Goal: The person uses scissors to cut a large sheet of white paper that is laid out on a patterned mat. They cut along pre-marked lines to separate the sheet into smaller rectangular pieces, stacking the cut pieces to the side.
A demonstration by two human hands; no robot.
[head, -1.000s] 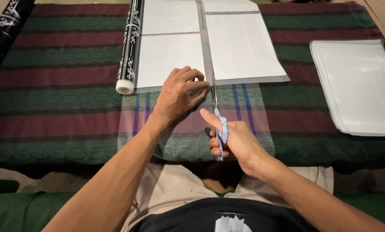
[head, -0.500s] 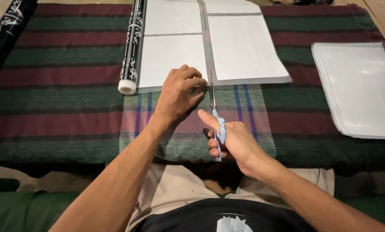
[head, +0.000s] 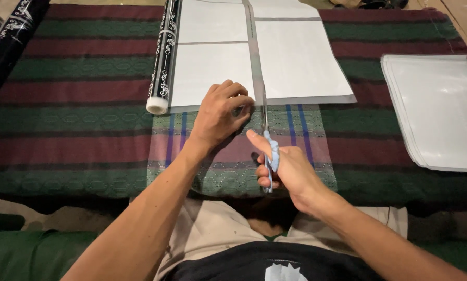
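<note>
My right hand (head: 285, 169) grips blue-handled scissors (head: 269, 148), blades pointing away and cutting up the gap between white sheets (head: 296, 57) under a clear plastic film (head: 233, 161). My left hand (head: 220, 117) presses flat on the film at the near edge of the left white sheets (head: 210, 67), just left of the blades. The film unrolls from a black patterned roll (head: 163, 57) lying to the left.
A striped green and maroon woven mat (head: 72, 104) covers the floor. A stack of clear-covered white sheets (head: 439, 104) lies at the right. Another dark patterned roll (head: 7, 47) rests at the far left. My legs are at the bottom.
The scissors have advanced slightly away from me along the gap between the sheets. My left hand stays pressed in place.
</note>
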